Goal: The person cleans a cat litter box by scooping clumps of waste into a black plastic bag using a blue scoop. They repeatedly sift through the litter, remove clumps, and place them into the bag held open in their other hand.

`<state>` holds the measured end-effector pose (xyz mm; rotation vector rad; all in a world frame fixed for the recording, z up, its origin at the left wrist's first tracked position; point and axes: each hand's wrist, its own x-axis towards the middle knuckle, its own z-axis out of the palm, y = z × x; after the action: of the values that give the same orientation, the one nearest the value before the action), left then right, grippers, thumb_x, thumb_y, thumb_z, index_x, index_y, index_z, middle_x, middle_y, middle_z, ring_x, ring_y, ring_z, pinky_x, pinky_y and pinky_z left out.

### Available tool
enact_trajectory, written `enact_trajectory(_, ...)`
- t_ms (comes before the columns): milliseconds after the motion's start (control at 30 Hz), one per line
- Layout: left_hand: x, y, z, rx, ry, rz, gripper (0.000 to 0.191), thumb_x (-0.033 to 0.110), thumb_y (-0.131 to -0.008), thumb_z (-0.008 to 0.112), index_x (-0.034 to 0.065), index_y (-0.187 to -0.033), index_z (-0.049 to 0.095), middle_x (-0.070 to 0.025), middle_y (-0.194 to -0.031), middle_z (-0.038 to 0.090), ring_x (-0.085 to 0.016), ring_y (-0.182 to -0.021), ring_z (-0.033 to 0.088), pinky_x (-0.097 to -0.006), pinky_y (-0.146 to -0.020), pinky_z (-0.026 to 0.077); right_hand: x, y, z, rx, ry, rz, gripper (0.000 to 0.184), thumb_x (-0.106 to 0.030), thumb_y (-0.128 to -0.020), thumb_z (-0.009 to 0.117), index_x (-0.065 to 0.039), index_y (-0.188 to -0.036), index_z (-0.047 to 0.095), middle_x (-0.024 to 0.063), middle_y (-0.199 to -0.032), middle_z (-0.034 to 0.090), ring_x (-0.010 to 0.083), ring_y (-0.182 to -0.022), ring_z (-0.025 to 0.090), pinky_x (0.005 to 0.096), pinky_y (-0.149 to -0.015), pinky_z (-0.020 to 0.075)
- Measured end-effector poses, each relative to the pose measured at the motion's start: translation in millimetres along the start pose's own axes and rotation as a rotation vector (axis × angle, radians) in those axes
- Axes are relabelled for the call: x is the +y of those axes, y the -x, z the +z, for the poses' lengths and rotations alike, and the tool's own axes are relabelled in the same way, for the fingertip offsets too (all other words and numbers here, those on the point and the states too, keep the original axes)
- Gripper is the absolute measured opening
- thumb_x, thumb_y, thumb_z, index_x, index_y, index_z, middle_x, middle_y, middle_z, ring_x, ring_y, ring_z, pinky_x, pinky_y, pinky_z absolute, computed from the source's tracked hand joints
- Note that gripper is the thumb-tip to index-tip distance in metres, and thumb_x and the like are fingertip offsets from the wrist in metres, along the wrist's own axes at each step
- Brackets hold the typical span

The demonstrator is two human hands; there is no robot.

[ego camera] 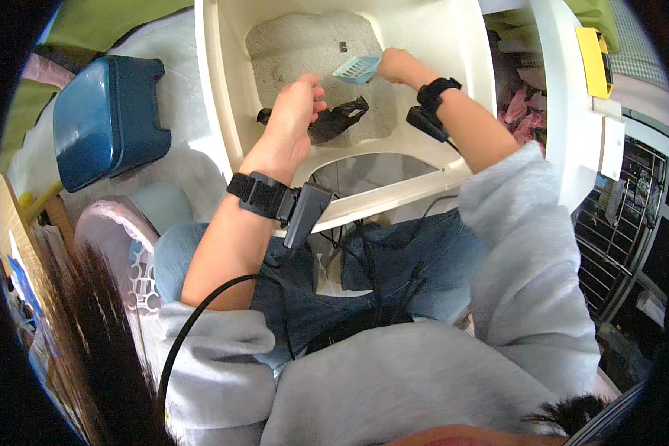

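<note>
Before me stands a cream litter box (435, 39) with grey litter (306, 42) on its floor. My right hand (402, 67) grips the end of a light blue slotted litter scoop (357, 70), which is over the litter. A small dark clump (343, 47) lies just beyond the scoop. My left hand (298, 108) is above the near left part of the box, its fingers slightly curled and apart. A black plastic bag (337, 120) lies on the litter beside and partly beneath this hand, which hides some of it; I see no grip on the bag.
A blue lidded bin (108, 122) stands left of the box. The box's near wall has a rounded opening (373, 170), and black cables (368, 262) hang between it and my legs. At right are a white panel (577, 139), a yellow object (592, 62) and a wire rack (619, 228).
</note>
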<state>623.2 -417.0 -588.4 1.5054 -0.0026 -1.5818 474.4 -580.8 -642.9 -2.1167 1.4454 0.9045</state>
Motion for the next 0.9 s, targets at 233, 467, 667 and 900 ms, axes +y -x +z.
enact_trajectory(233,2.0,6.9,8.2,0.034,0.059,-0.052,0.026,0.026,-0.081,0.052,0.0033,-0.093,0.053,-0.0041,-0.086,0.055,-0.013,-0.073,0.047,-0.0256,-0.066,0.036,-13.6,-80.7,42.3,0.026,-0.099,0.017,0.025,-0.015,-0.081,0.046,0.004,-0.082,0.063,0.0222,-0.086,0.063,0.0338,-0.08,0.061,0.0414,-0.071,0.0487)
enact_trajectory(467,5.5,11.4,8.7,-0.054,0.055,-0.122,0.052,0.029,-0.079,0.049,-0.0016,-0.12,0.035,-0.005,-0.097,0.048,-0.014,-0.083,0.043,-0.0316,-0.083,0.032,-44.2,-104.1,48.3,0.368,-0.402,0.044,0.029,-0.016,-0.076,0.046,0.005,-0.088,0.061,0.026,-0.092,0.06,0.0404,-0.087,0.057,0.0423,-0.077,0.0459)
enact_trajectory(667,3.7,11.9,10.3,-0.076,0.051,-0.126,0.055,0.03,-0.08,0.048,-0.0011,-0.122,0.033,-0.0057,-0.1,0.047,-0.014,-0.084,0.042,-0.0315,-0.083,0.032,-49.2,-90.9,59.0,0.385,-0.455,-0.183,0.024,-0.018,-0.082,0.043,-0.001,-0.09,0.058,0.0231,-0.088,0.06,0.0401,-0.083,0.057,0.0468,-0.073,0.0449)
enact_trajectory(900,3.9,14.0,13.5,-0.025,0.115,-0.081,0.043,0.03,-0.083,0.047,0.0002,-0.114,0.041,-0.0066,-0.095,0.051,-0.015,-0.079,0.045,-0.0289,-0.077,0.034,-18.7,-50.4,34.5,0.465,-0.225,-0.323,0.018,-0.015,-0.085,0.04,-0.004,-0.087,0.054,0.0203,-0.084,0.06,0.0393,-0.077,0.056,0.048,-0.066,0.0443)
